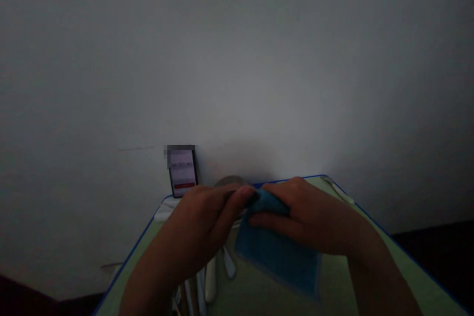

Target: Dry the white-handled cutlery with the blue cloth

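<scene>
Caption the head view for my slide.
Two bare hands hold a blue cloth above a green table, a phone propped against the wall.

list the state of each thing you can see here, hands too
Phone: propped upright, screen lit
Blue cloth: bunched at the top, lower part hanging loose
Left hand: closed on a dark object, too dim to identify
Right hand: closed on the cloth
Light-handled utensil, far right: lying on the table
Utensil handles, near left: lying down, partly hidden
</scene>
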A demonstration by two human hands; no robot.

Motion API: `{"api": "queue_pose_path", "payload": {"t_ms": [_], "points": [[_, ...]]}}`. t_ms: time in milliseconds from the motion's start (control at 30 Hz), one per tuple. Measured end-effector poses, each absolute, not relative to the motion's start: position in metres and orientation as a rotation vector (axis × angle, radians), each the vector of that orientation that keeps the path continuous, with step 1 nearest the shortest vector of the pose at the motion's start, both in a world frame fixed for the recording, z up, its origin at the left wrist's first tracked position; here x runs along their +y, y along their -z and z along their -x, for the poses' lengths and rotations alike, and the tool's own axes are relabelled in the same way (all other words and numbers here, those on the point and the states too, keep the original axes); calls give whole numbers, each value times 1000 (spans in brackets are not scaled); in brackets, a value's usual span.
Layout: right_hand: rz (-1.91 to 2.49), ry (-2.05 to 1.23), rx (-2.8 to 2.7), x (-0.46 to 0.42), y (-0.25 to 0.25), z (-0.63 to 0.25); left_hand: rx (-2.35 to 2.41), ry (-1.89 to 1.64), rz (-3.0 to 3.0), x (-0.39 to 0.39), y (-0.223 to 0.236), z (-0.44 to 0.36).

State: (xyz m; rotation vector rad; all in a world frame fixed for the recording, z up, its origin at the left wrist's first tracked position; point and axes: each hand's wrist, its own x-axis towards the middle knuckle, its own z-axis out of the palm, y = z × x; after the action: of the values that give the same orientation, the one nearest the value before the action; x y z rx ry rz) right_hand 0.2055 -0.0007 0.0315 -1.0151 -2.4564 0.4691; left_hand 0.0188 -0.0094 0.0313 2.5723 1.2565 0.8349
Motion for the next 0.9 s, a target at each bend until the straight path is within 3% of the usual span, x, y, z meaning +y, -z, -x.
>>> {"api": "queue_pose_path", "payload": {"t_ms": [400,900], "points": [[929,-361,-2116,0,-34,-208,1346,-1311,-2249,-7,-30,1],[948,-347,-2233,-1,-33,-209,1352,-1115,-2436,-22,-38,-11]]}}
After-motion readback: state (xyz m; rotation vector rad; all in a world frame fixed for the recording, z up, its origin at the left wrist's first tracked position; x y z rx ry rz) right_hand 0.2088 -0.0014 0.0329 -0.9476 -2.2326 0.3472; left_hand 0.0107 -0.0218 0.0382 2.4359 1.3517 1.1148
